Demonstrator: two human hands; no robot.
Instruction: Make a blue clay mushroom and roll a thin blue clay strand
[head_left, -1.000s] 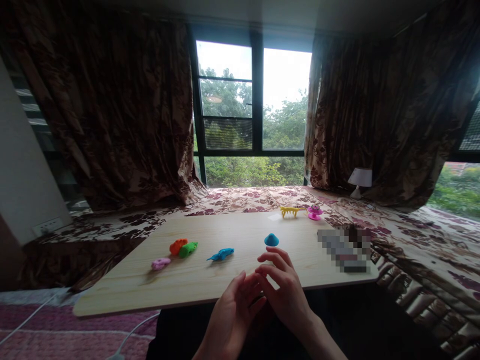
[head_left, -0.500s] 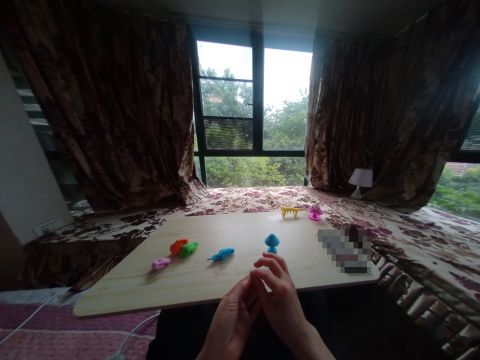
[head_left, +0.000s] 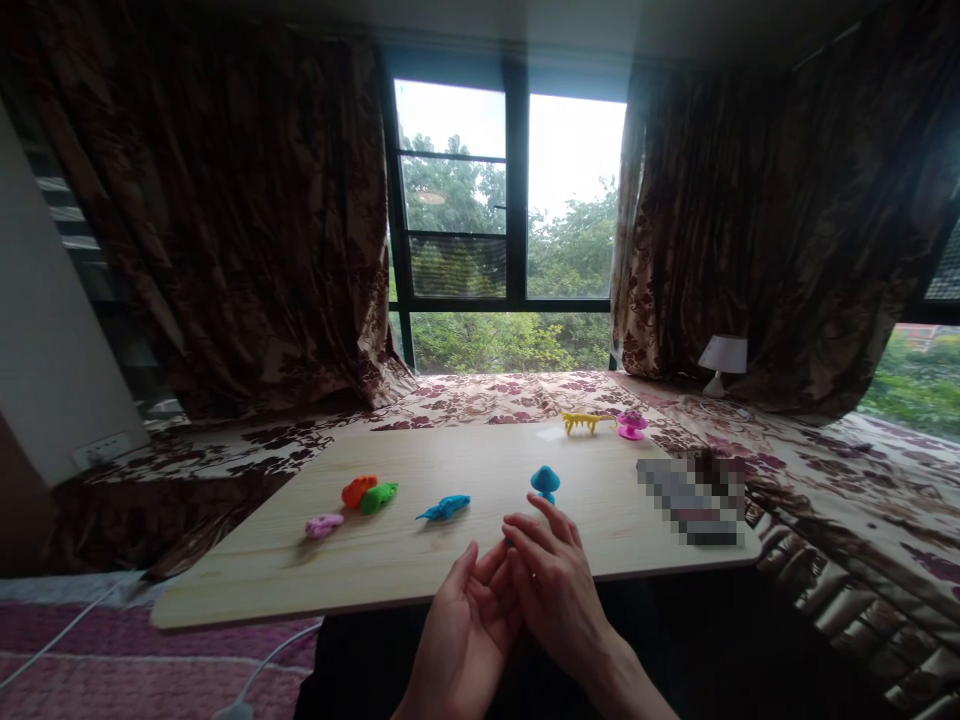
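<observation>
My left hand [head_left: 466, 625] is turned palm up above the table's near edge, thumb held apart and fingers slightly curled. Across its fingers lies my right hand [head_left: 556, 575], palm down. A speck of blue modelling clay [head_left: 509, 541] shows between the fingertips of the two hands; the rest of it is hidden. Just beyond my right fingers stands a blue clay mushroom [head_left: 545, 480], its base partly covered by them. To the left a blue clay animal figure [head_left: 447, 508] lies on the wooden table [head_left: 375, 570].
Orange [head_left: 358, 491], green [head_left: 379, 497] and pink clay pieces [head_left: 324, 525] lie on the table's left. A yellow four-legged figure [head_left: 582, 424] and a pink mushroom-like piece [head_left: 632, 425] stand at the far edge. A blurred-out object [head_left: 694, 505] lies right. A lamp [head_left: 724, 362] stands behind.
My left hand has opened out, its thumb moving away from the right fingertips. My right fingers have flattened over the left ones, and a blue speck shows between them.
</observation>
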